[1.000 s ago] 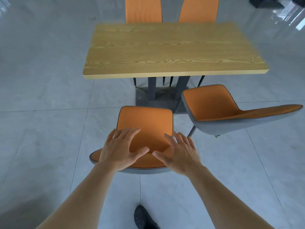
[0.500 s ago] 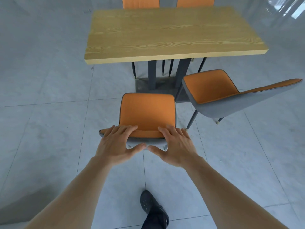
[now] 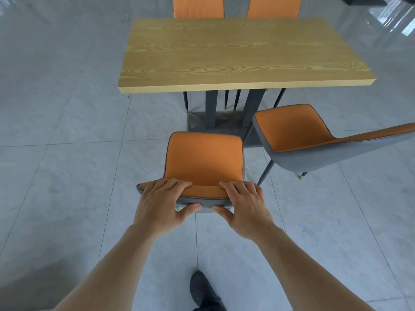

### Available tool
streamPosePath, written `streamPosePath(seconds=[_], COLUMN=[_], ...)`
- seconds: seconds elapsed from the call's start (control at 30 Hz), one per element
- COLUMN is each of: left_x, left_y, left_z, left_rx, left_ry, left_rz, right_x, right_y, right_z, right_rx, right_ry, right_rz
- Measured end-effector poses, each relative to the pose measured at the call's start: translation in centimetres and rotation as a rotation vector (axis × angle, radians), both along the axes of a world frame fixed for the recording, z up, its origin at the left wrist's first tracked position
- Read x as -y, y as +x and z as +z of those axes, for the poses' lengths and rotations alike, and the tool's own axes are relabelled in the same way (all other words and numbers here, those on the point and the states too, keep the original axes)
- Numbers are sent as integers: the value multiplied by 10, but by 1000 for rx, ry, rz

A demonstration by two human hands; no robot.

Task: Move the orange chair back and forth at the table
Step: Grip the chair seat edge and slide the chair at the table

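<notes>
Now wooden table (image 3: 242, 55) ahead of me; orange chair (image 3: 203, 163) on floor just short of its near edge, second chair (image 3: 301, 135) beside at right; my left hand (image 3: 160, 205) and right hand (image 3: 246, 208) both clamped on backrest top, fingers over, thumbs under

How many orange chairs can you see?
4. One held chair under both hands, one turned chair right of it, two behind the table: far left chair, far right chair.
</notes>
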State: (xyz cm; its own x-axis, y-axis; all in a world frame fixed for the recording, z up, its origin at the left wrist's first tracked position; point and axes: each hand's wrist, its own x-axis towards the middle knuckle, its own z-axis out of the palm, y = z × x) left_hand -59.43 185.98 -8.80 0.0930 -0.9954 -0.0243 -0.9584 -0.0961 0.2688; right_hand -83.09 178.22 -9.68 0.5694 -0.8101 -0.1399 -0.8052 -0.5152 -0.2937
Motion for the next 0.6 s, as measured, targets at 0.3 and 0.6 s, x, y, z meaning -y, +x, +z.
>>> streamPosePath(seconds=[0.3,0.6], left_x=[58,133], left_y=[-4,7], left_z=[-4,-5], left_rx=[-2,-20], left_ry=[-40,-56], left_rz=[28,43], right_x=[66,143], right_y=[2,14], right_z=[3,5], right_rx=[-44,-40], right_ry=[17,17], right_rz=[23,17])
